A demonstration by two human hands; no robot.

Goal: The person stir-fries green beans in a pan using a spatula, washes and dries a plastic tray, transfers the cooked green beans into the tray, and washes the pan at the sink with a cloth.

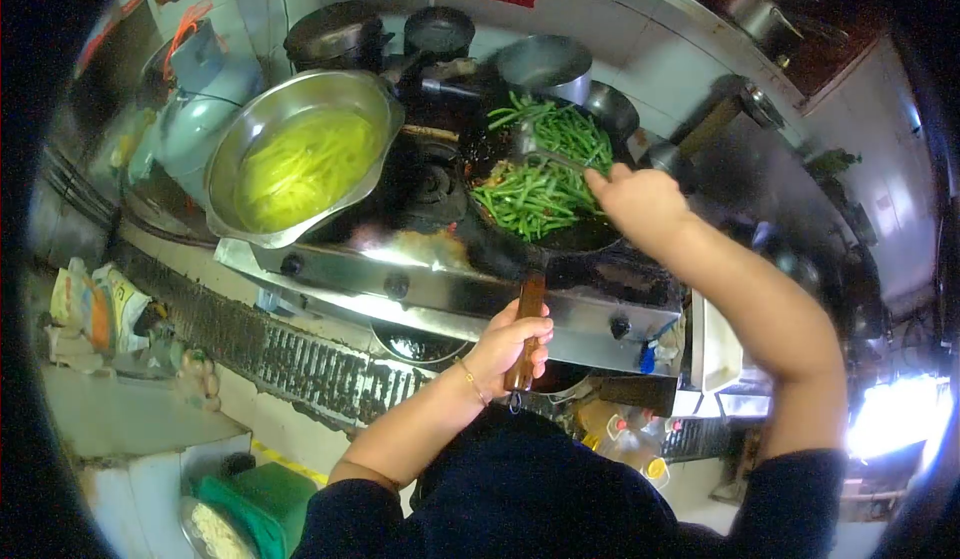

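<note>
A dark wok (580, 237) with a wooden handle (532, 304) sits on the right part of the stove. My left hand (505, 349) is wrapped round that handle. In the wok lies a heap of cut green beans (565, 139), with small brownish bits at its left side. My right hand (640, 199) is closed on the thin handle of a metal spatula (560, 160), above the wok's right side. The spatula's head reaches into the beans and is blurred and partly hidden.
Left of the wok stands a large metal basin (385, 174) of pale yellow-green strips in liquid. A burner (432, 184) shows between them. Behind are a lidded pot (335, 34), a small black pan (440, 31) and a metal pot (575, 74). A gas cylinder (205, 99) stands far left.
</note>
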